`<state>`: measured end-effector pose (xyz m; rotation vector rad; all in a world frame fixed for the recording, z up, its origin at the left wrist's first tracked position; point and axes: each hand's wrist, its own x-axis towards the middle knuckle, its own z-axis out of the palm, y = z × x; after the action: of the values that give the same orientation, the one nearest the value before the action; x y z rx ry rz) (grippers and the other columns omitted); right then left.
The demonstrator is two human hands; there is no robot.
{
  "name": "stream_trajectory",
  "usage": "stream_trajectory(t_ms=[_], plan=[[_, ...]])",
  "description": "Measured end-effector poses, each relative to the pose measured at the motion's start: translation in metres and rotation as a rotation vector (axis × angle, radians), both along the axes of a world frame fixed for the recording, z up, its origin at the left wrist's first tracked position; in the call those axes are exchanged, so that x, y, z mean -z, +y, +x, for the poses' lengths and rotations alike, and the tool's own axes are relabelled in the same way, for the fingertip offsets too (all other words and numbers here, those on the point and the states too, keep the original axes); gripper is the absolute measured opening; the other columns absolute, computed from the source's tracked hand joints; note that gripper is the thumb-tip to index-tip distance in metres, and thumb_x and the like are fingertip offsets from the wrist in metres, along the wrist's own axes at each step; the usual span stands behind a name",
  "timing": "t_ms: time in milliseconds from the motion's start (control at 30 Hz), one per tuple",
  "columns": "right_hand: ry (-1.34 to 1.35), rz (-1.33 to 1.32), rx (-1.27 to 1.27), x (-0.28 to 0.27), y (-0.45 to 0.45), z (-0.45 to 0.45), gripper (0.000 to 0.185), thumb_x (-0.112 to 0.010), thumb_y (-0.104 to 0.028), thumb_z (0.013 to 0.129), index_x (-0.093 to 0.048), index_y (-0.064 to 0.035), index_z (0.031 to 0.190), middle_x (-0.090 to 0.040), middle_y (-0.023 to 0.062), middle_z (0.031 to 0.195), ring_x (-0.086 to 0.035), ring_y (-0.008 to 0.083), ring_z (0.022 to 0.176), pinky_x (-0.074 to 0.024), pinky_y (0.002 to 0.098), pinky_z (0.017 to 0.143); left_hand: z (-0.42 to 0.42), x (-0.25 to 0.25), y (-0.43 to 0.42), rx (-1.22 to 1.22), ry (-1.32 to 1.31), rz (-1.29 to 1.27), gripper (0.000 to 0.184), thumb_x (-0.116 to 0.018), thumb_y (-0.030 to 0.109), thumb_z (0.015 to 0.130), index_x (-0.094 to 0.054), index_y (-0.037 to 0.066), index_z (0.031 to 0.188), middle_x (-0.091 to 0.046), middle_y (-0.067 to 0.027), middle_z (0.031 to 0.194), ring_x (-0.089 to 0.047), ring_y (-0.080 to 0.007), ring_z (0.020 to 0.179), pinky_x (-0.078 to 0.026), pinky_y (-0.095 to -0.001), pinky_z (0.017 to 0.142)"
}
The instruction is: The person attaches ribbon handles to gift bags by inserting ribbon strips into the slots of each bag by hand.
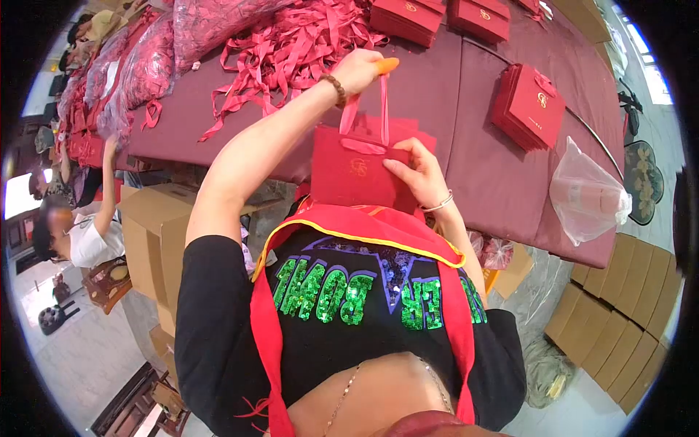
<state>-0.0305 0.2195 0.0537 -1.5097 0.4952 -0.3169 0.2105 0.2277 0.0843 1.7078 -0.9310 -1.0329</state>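
Two hands grip one red bag (338,175): the left hand (362,71) closed on its pink ribbon (384,109), the right hand (420,173) pinching its upper right side. Beyond the grip, a maroon-covered table (429,91) bears tangled ribbons (306,44); cartons (611,313) stand rightward, nearer. The bag's gold monogram (359,168) isn't clearly legible.
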Motion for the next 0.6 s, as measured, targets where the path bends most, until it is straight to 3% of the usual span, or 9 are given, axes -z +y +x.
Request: stream_trajectory(t_ms=[67,133,167,267,300,400,467,567,600], plan=[[-0.047,0.083,0.003,-0.004,-0.004,0.000,0.021,-0.068,-0.007,0.081,-0.056,-0.0047,0.098,-0.054,-0.0058,0.076,-0.042,0.0021,0.061,-0.0353,0.0178,0.054,-0.002,0.001,0.002,0.007,-0.165,0.019,0.031,-0.054,0.039,0.091,-0.062,0.010,0.084,-0.053,0.0053,0.067,-0.045,-0.0041,0.059,-0.036,-0.0217,0.053],[-0.160,0.356,0.094,-0.016,-0.004,-0.002,0.023,-0.068,-0.004,0.081,-0.055,-0.0067,0.099,-0.056,-0.0037,0.081,-0.049,0.0017,0.066,-0.0404,0.0171,0.058,-0.004,-0.012,0.007,-0.179,0.373,-0.067,0.031,-0.048,0.037,0.094,-0.059,0.010,0.107,-0.062,0.0002,0.085,-0.053,-0.0077,0.061,-0.043,-0.0222,0.057],[-0.158,0.304,0.123,-0.002,-0.011,-0.009,0.024,-0.067,-0.001,0.081,-0.053,-0.0091,0.099,-0.061,0.0014,0.089,-0.058,0.0067,0.078,-0.0483,0.0214,0.067,0.004,-0.004,0.009,-0.286,0.326,-0.193,0.034,-0.044,0.033,0.096,-0.051,0.010,0.121,-0.063,-0.0049,0.101,-0.059,-0.0102,0.070,-0.047,-0.0233,0.063],[-0.466,0.591,0.168,-0.021,-0.014,-0.011,0.028,-0.064,0.004,0.080,-0.051,-0.0106,0.101,-0.062,0.0060,0.099,-0.061,0.0134,0.090,-0.0509,0.0270,0.076,0.018,0.032,0.040,-0.165,0.508,-0.332,0.031,-0.044,0.026,0.096,-0.053,0.005,0.117,-0.063,-0.0078,0.099,-0.060,-0.0110,0.080,-0.048,-0.0256,0.066],[-0.517,0.625,0.164,-0.018,-0.018,-0.012,0.031,-0.062,0.005,0.080,-0.049,-0.0119,0.103,-0.062,0.0092,0.105,-0.061,0.0190,0.094,-0.0515,0.0308,0.078,-0.007,0.021,0.047,-0.156,0.647,-0.272,0.027,-0.045,0.021,0.095,-0.053,0.005,0.116,-0.062,-0.0073,0.099,-0.058,-0.0101,0.078,-0.047,-0.0235,0.064],[-0.669,0.659,0.154,-0.023,-0.019,0.002,0.031,-0.063,0.004,0.081,-0.049,-0.0121,0.103,-0.062,0.0096,0.107,-0.060,0.0207,0.098,-0.0509,0.0318,0.082,-0.091,-0.067,0.066,-0.212,1.076,0.028,0.026,-0.045,0.012,0.094,-0.050,0.006,0.119,-0.060,-0.0067,0.094,-0.056,-0.0099,0.076,-0.046,-0.0222,0.062],[-0.697,0.600,0.092,-0.021,-0.021,0.006,0.028,-0.062,0.002,0.082,-0.049,-0.0120,0.102,-0.059,0.0095,0.113,-0.058,0.0209,0.102,-0.0492,0.0313,0.085,-0.091,-0.058,0.070,-0.172,1.058,-0.020,0.027,-0.044,0.012,0.094,-0.048,0.006,0.120,-0.059,-0.0070,0.095,-0.056,-0.0101,0.077,-0.046,-0.0226,0.063],[-0.655,0.805,-0.039,-0.020,-0.027,0.003,0.028,-0.060,-0.001,0.085,-0.050,-0.0114,0.108,-0.056,0.0079,0.120,-0.056,0.0179,0.103,-0.0479,0.0290,0.085,-0.091,-0.026,0.071,-0.037,0.990,-0.171,0.031,-0.043,0.011,0.094,-0.043,0.008,0.125,-0.059,-0.0081,0.097,-0.056,-0.0107,0.078,-0.047,-0.0238,0.064],[-0.547,0.617,0.162,-0.018,-0.030,0.004,0.030,-0.059,-0.002,0.086,-0.049,-0.0104,0.113,-0.054,0.0066,0.121,-0.055,0.0170,0.103,-0.0478,0.0282,0.084,-0.091,-0.011,0.072,0.005,0.963,-0.221,0.032,-0.042,0.011,0.095,-0.042,0.008,0.126,-0.059,-0.0085,0.098,-0.056,-0.0109,0.078,-0.047,-0.0243,0.064]])
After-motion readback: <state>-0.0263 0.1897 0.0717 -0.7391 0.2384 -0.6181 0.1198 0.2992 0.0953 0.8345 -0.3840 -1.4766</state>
